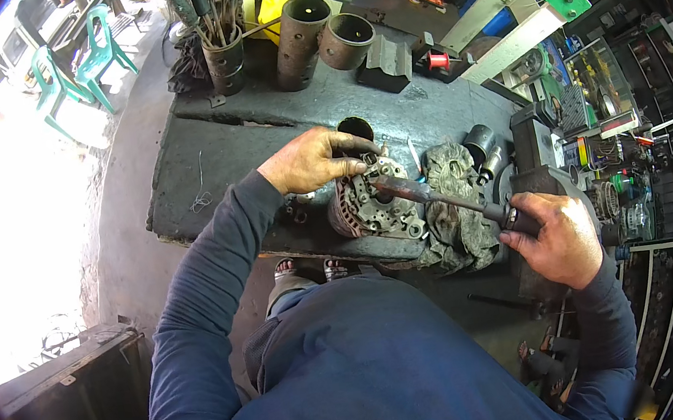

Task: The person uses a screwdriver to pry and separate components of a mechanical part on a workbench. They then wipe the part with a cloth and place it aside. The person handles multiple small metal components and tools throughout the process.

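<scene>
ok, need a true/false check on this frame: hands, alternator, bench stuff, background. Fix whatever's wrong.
1. The right grip holds a long metal-shafted tool. True.
2. The left grip rests on the crumpled cloth. False: it is at the alternator.
3. The cloth lies to the right of the alternator. True.
4. Both plastic chairs in the background are red. False: they are green.
5. A metal can of tools stands toward the far left of the bench. True.
</scene>
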A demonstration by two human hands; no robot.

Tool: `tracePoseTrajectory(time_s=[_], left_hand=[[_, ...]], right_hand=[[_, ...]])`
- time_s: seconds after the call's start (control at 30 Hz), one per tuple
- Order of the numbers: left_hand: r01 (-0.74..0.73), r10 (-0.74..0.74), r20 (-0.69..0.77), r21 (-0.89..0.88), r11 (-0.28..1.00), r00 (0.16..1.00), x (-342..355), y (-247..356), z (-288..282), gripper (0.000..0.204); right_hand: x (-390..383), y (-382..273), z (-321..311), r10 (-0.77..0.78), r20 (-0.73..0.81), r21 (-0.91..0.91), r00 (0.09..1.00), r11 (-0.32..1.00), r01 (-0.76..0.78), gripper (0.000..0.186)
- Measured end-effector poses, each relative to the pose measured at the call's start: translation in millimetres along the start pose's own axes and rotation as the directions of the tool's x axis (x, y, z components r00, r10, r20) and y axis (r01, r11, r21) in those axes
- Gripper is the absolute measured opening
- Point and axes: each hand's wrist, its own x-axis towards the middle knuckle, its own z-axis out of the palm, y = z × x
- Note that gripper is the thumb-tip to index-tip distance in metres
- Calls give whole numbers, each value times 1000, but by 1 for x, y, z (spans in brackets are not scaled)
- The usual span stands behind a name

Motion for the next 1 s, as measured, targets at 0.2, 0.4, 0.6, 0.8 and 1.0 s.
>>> tracePoseTrajectory(time_s=[0.2,0.4,0.6,0.8,1.0], left_hand=[[-82,84,-55,41,996,995,-1,1,2,40],[-82,80,-100,-16,996,992,-4,12,-4,37],[-41,5,-298,-114,993,955,-16,14,-33,38],[205,6,-662,241,949,750,-71,-9,-73,32],[587,-198,-700,372,719,686,-127,-42,-60,36]], right_hand=[[0,-2,3,-2,-35,4,999,1000,2,43],[-2,-1,0,-1,-48,7,999,1000,1,44],[-20,17,4,32,-90,37,995,999,-28,46],[-53,48,34,256,-188,291,948,937,-195,57],[-76,54,102,453,-57,776,890,581,-246,56]])
